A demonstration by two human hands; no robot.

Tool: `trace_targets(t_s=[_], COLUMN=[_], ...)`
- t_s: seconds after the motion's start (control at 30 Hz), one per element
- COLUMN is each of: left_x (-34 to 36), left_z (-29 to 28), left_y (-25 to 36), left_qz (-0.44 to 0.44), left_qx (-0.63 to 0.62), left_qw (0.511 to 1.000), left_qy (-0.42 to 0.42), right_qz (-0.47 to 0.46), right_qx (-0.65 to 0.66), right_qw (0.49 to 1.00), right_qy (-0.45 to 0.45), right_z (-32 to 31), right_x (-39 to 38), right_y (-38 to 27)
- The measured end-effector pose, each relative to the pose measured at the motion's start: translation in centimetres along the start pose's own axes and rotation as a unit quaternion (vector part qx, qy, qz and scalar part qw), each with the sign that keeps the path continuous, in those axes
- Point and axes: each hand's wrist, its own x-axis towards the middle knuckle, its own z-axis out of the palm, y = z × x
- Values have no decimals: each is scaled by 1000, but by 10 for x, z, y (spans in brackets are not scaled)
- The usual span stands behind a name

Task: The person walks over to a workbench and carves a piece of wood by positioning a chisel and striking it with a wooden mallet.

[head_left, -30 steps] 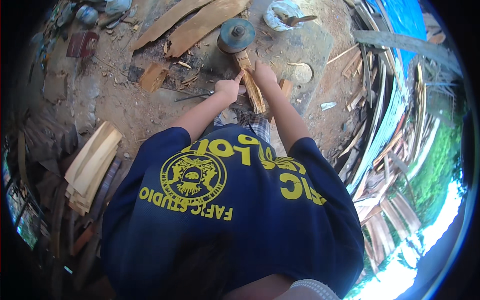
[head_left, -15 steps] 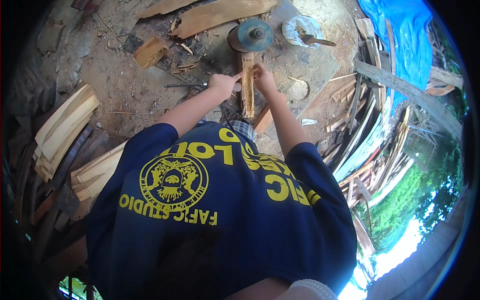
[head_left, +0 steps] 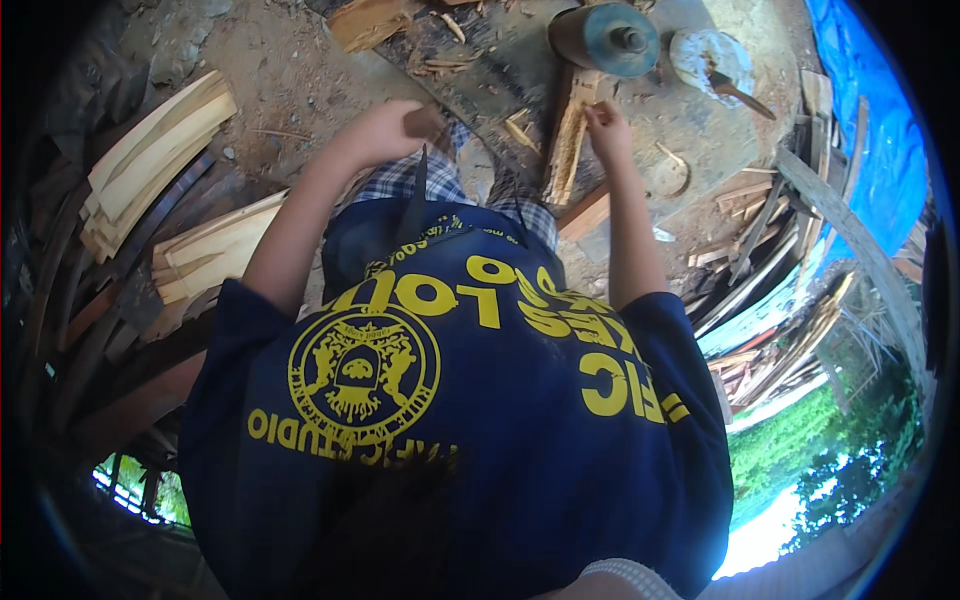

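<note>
My left hand point(head_left: 380, 132) is raised over my left knee, closed on a chisel-like tool; its brown handle point(head_left: 425, 122) shows beyond the fingers, and a thin dark blade seems to point toward me. A rough, narrow piece of wood point(head_left: 566, 150) slants between my legs, its far end at a blue-green metal cylinder point(head_left: 605, 40) with a bolt in its top. My right hand point(head_left: 608, 130) is beside the wood's right edge, fingertips pinched together. Whether anything small is between them is hidden.
A white-stained round container point(head_left: 712, 62) with a wooden-handled tool point(head_left: 742, 97) stands right of the cylinder. Curved pale boards point(head_left: 160, 160) are stacked at left. Scrap wood point(head_left: 760, 250) and a blue tarp point(head_left: 870, 130) lie at right. A reddish wood block point(head_left: 585, 212) lies near my knee.
My left hand has moved from the wood piece back to the left, taking the tool along. My right hand stays near the wood. The view has shifted, moving the scene rightward and up.
</note>
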Motion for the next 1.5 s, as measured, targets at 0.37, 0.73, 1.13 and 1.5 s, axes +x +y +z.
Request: trace_targets(t_s=[0.37,0.73,1.13,1.5], left_x=[-55,8,37,42], left_z=[9,7,-1,13], left_y=[-29,6,65,133], left_qz=[-189,-112,84,386], left_qx=[-24,200,54,-228], left_qw=[982,973,984,882], left_qy=[-20,-32,150,146], right_qz=[52,213,92,119], right_qx=[85,82,13,25], right_qw=[994,948,977,983], right_qy=[34,223,194,140], right_z=[-11,18,43,39], right_x=[-106,-162,-111,-136], right_y=[40,71,3,29])
